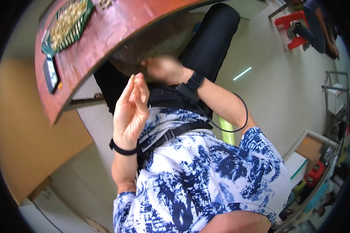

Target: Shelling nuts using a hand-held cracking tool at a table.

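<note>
I see the left arm bent, with the left hand raised and its palm showing. Its thumb and fingertips pinch together. The right arm bends and reaches forward and inward. The right hand is near the left one, but looks blurry.

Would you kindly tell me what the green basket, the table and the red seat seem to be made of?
Green basket: probably moulded plastic with a slight sheen, judging by its thin, even slats.
Table: reddish-brown and glossy with pale reflections; perhaps varnished wood or laminate, I can't tell which.
Red seat: likely plastic, from its bright, uniform colour.
</note>
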Demonstrator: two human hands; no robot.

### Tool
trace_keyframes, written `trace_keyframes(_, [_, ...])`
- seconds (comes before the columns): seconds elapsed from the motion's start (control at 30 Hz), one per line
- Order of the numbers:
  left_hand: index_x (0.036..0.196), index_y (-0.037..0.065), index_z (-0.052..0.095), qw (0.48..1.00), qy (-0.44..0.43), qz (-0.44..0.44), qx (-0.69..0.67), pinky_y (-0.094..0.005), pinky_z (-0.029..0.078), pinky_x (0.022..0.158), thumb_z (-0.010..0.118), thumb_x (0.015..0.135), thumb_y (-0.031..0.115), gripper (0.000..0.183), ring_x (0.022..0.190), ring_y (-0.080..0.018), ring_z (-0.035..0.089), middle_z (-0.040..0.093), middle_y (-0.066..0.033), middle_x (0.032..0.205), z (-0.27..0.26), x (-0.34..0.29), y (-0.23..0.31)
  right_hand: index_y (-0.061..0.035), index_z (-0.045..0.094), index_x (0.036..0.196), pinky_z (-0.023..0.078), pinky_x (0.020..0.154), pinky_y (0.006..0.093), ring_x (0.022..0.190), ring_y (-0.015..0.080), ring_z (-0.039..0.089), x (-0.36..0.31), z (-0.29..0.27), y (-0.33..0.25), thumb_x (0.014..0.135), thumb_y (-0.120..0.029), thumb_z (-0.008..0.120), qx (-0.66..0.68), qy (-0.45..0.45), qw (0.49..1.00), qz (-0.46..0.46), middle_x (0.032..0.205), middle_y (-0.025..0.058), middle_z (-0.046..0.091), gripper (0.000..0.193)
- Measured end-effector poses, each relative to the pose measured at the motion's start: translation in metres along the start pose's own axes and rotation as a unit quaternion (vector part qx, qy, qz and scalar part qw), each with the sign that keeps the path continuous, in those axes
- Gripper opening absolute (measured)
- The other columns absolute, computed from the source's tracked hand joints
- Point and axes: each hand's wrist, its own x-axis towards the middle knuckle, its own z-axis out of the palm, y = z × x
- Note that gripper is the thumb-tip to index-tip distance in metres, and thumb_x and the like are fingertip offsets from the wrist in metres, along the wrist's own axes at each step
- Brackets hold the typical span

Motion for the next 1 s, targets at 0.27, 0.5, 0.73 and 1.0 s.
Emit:
trace_keyframes(0.27, [0.113,-0.002,0.054,0.996,0.005,-0.036,0.085,-0.0267,0.058,0.074,0.042,0.097,0.016,0.028,0.097,-0.0204,0.061,0.062,-0.0131,0.102,-0.044,0.011,0.028,-0.0034,0.052,0.107,0.022,0.032,0.0152,0.043,0.0019,0.031,0.014,-0.02,0.0,0.097,-0.023,0.04,0.039,-0.024,0.998,0.041,0.065,-0.0028,0.043,0.026])
trace_keyframes(0.5, [0.107,-0.002,0.058,0.978,0.028,0.031,0.204,-0.0214,0.058,0.073,0.052,0.092,0.012,0.021,0.093,-0.0192,0.063,0.06,-0.0135,0.102,-0.046,0.009,0.044,0.0008,0.052,0.102,0.027,0.037,0.015,0.043,0.0037,0.035,0.012,-0.04,-0.003,0.093,-0.012,0.04,0.33,-0.039,0.941,0.058,0.063,-0.0024,0.042,0.019])
trace_keyframes(0.73, [0.105,-0.007,0.057,0.99,-0.005,0.025,0.139,-0.0215,0.058,0.076,0.05,0.092,0.006,0.02,0.093,-0.0189,0.063,0.056,-0.0186,0.108,-0.054,0.014,0.071,-0.0082,0.05,0.112,0.026,0.036,0.0185,0.045,0.0056,0.035,-0.004,-0.026,-0.042,0.098,-0.022,0.032,0.387,-0.078,0.91,0.127,0.066,-0.0014,0.044,0.027])
trace_keyframes(1.0, [0.107,-0.009,0.055,0.99,0.035,0.079,0.113,-0.0233,0.058,0.076,0.049,0.092,0.004,0.021,0.104,-0.0229,0.058,0.052,-0.0192,0.116,-0.05,0.022,0.084,-0.001,0.051,0.101,0.024,0.035,0.0167,0.044,0.0036,0.034,0.026,-0.062,-0.038,0.093,-0.013,0.042,0.251,-0.053,0.965,0.062,0.062,-0.0021,0.043,0.017])
